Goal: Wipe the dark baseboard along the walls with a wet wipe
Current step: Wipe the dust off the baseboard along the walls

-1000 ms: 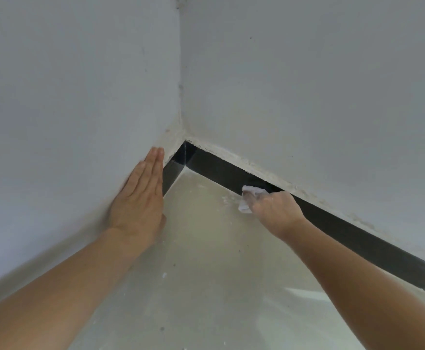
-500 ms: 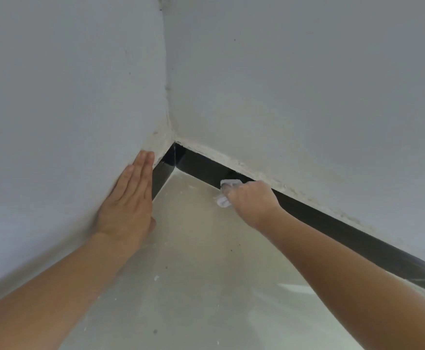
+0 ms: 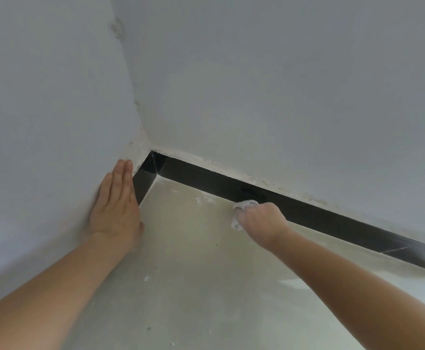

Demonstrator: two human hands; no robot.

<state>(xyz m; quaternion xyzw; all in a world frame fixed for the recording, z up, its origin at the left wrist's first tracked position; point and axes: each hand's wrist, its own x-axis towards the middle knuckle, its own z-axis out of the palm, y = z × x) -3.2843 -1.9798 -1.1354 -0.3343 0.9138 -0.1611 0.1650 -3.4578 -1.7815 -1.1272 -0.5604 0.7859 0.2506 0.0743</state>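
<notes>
Two pale walls [image 3: 282, 84] meet in a corner above a glossy floor [image 3: 193, 274], with the dark baseboard [image 3: 206, 176] along their foot. The left hand [image 3: 116, 210] lies flat and open on the left wall, covering that baseboard stretch. The right hand [image 3: 262, 221] grips a crumpled wet wipe [image 3: 243, 207] against the baseboard.

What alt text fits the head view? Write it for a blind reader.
A right hand presses a crumpled white wet wipe against the dark glossy baseboard near a room corner. The left hand rests flat on the white left wall.
</notes>
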